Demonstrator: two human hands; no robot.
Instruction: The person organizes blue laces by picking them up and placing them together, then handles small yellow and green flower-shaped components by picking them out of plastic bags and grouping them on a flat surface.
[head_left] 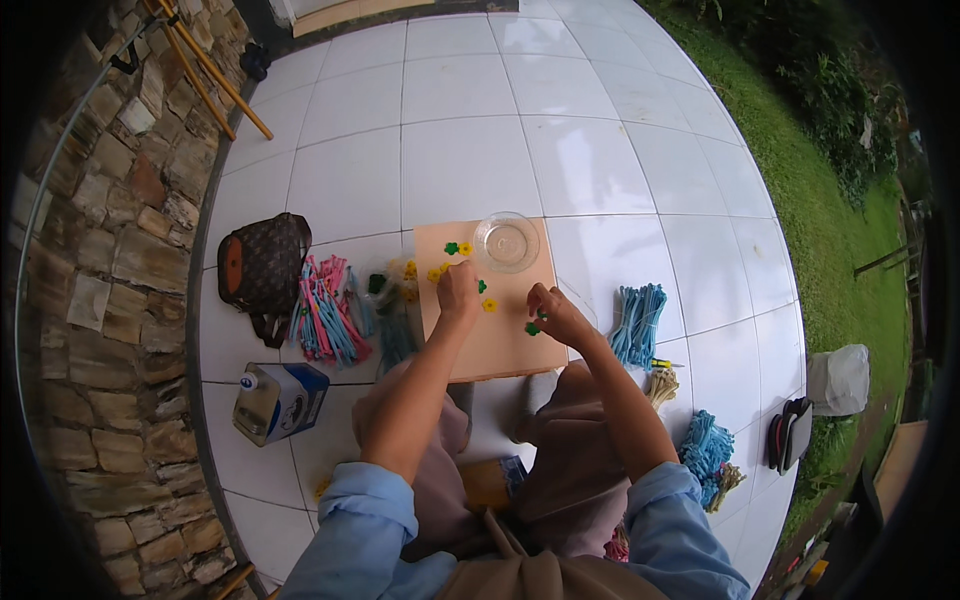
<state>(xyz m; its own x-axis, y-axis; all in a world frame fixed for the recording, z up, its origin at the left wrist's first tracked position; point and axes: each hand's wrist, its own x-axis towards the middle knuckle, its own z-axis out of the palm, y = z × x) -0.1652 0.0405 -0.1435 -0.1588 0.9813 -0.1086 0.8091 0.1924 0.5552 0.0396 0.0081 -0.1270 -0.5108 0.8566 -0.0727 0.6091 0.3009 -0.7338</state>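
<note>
A tan board (500, 345) lies in front of my knees with several small flower-shaped pieces on it. My left hand (459, 290) is over the board's left part, fingers bent in and pressed together; whatever they hold is hidden. Beside those fingers are yellow flower pieces (434, 275), a green flower piece (451, 248) and another yellow flower (489, 305). Over the right part, my right hand (560, 315) has its fingertips drawn together in a pinch, its contents too small to make out. Just below it sits a green flower piece (531, 328). A clear glass dish (507, 242) stands at the board's far edge.
Left of the board are pink and blue bundled strands (330, 315), a brown patterned bag (265, 265) and a metal can (280, 403). Blue bundles (638, 325) and a yellow-handled tool (664, 364) lie to the right on white tiles. A stone wall (120, 300) borders the left.
</note>
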